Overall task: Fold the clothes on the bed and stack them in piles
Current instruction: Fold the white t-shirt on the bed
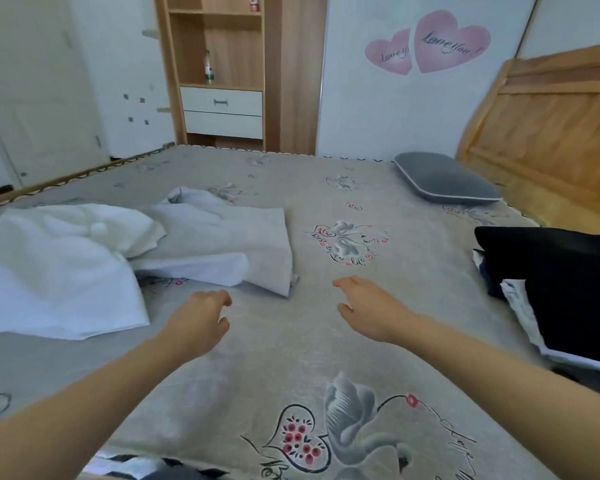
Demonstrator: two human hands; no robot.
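Grey flowered bedding (291,358) lies bare under 2 empty hands, left hand (198,318) and right hand (371,308), held apart with fingers loosely curled, likely reaching for the next garment. Beyond them white clothes (84,258) sprawl unfolded at left, a dark pile (568,289) sits folded at right, and a pillow (444,181) lies farther back.

Matt printed cloth bedsheet (291,341); soft white cloth garments (66,265); smooth wooden headboard (551,133).
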